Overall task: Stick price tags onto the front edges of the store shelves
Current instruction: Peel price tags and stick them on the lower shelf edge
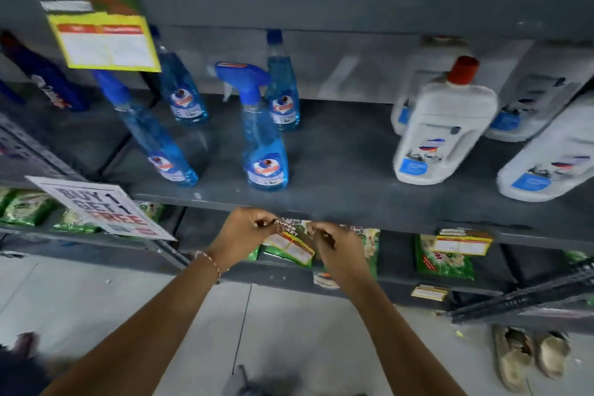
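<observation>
Left hand: our left hand (242,233) pinches the upper left corner of the price tag (291,243), fingers closed on it.
Right hand: our right hand (334,246) grips the tag's right edge, thumb and fingers shut on the paper.
Price tag: we hold it just below the front edge of the middle shelf (353,212), in front of green packets (443,262); whether it touches the edge we cannot tell. It is yellow-bordered with a red band, white fields and a dark top strip reading "SUPER".
Shelf edge: we see a bare grey strip running right from our hands to another yellow tag (463,243) hanging near the right end.
Open room: above the edge, the shelf board lies free between the blue spray bottle (265,145) and the white jug (442,125).
Left end: a "BUY 1 GET 1 FREE" sign (103,207) juts out.
Floor: pale tiles (96,299) below our arms; worn shoes (530,354) at the right.
</observation>
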Tool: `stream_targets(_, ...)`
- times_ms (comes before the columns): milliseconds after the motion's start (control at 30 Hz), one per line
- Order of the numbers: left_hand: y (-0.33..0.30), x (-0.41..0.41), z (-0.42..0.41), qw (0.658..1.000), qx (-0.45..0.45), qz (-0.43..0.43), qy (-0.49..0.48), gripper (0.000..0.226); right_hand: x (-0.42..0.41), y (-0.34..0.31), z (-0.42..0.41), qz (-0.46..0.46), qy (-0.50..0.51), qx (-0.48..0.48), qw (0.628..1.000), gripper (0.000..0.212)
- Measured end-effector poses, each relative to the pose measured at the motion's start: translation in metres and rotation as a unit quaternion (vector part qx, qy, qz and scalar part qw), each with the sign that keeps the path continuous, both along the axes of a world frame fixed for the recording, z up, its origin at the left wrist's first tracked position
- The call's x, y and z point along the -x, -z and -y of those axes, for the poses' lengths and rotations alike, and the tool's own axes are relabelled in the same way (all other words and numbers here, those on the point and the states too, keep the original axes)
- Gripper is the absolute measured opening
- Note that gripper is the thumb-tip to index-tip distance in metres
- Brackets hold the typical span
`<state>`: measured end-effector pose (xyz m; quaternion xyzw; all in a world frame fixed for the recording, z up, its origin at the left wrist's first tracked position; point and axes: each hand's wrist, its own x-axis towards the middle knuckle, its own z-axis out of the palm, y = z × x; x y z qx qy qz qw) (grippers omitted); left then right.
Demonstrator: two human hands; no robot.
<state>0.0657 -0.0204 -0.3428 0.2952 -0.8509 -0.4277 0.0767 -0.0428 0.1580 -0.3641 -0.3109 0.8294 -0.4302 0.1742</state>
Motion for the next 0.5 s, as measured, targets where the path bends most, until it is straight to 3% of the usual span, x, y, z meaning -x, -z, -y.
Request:
stream_targets(133,0.011,-0.047,0.043,0.996,-0.007,-0.027,-0.089,0.007,-0.042,-0.009,0.062,0.056,-0.017,0.047,0.997,0.014)
stream_targets(367,0.024,-0.088,0.115,0.980,-0.105,-0.034,-0.166,0.018,-0.085,-0.004,0.156,-0.048,-0.010,0.015,0.999,0.012)
stream_targets(500,0.022,-0.089,0.127,0.967,-0.161,-0.067,-0.186,0.012,-0.090,0.003,0.181,-0.082,0.007,0.021,0.996,0.010)
